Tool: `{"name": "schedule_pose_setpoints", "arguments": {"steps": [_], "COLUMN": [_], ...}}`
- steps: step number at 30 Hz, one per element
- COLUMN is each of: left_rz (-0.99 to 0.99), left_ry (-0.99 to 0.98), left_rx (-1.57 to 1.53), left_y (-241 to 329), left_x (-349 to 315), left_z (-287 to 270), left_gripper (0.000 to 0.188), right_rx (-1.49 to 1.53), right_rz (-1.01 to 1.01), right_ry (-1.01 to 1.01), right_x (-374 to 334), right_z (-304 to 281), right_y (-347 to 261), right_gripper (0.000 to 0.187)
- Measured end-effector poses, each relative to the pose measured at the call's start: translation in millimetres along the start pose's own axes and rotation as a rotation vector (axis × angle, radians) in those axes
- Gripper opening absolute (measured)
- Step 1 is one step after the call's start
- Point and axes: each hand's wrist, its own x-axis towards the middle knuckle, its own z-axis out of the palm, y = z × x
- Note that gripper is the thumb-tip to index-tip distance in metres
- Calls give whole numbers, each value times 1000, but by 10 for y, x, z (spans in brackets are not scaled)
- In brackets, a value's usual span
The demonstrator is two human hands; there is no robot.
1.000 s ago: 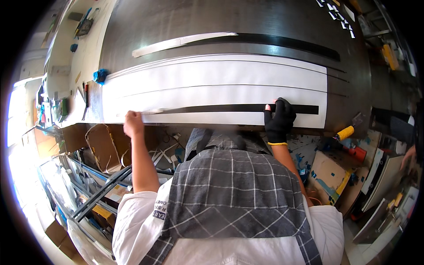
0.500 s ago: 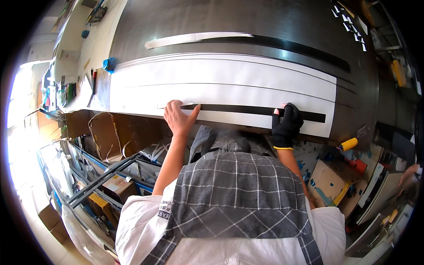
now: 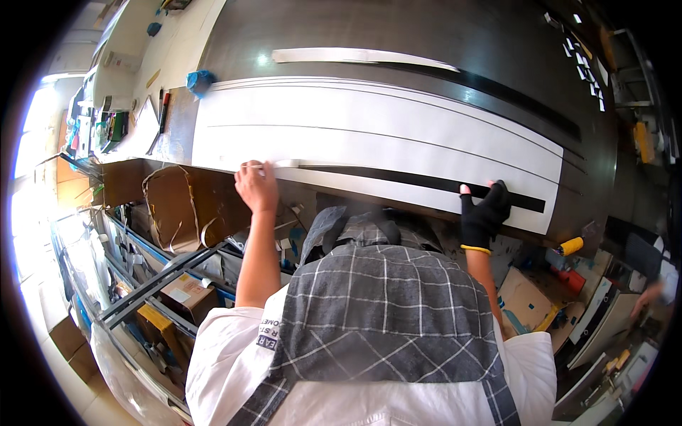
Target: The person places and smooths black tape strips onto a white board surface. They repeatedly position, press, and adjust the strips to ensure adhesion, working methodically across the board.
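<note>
Left hand (image 3: 257, 186) now further along left-right black strip (image 3: 426, 182)

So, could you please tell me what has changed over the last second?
The left hand slid right along the black strip, then back left, and now pinches its pale end. The gloved right hand stayed pressing the strip onto the white sheet.

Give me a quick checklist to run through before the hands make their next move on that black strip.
1. Left hand at the black strip's left end: ok.
2. Gloved right hand pressing the strip near its right end: ok.
3. Strip flat on the white sheet: ok along the visible part.
4. Left fingers actually gripping the strip: cannot tell.
5. Sheet edge in line with the table edge: cannot tell.
</note>
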Motion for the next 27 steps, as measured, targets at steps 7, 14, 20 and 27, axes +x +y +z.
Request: {"name": "schedule_pose_setpoints", "arguments": {"steps": [7, 14, 20, 27], "left_rz": [12, -407, -806, -895], "left_ry": [74, 100, 303, 373], "left_rx": [542, 833, 579, 415], "left_y": [-2380, -5589, -6459, -6064], "left_x": [1146, 2372, 2036, 1533], "left_z": [-22, -1481, -2427, -1579], "left_gripper": [29, 28, 43, 22], "right_rx": [-194, -453, -529, -552], "right_rz": [-62, 62, 66, -74], "right_ry": [-48, -226, -150, -182], "right_x": [-4, 184, 151, -226], "right_z": [68, -101, -62, -134], "right_y": [218, 1, -125, -199], "right_gripper": [64, 60, 54, 45]}}
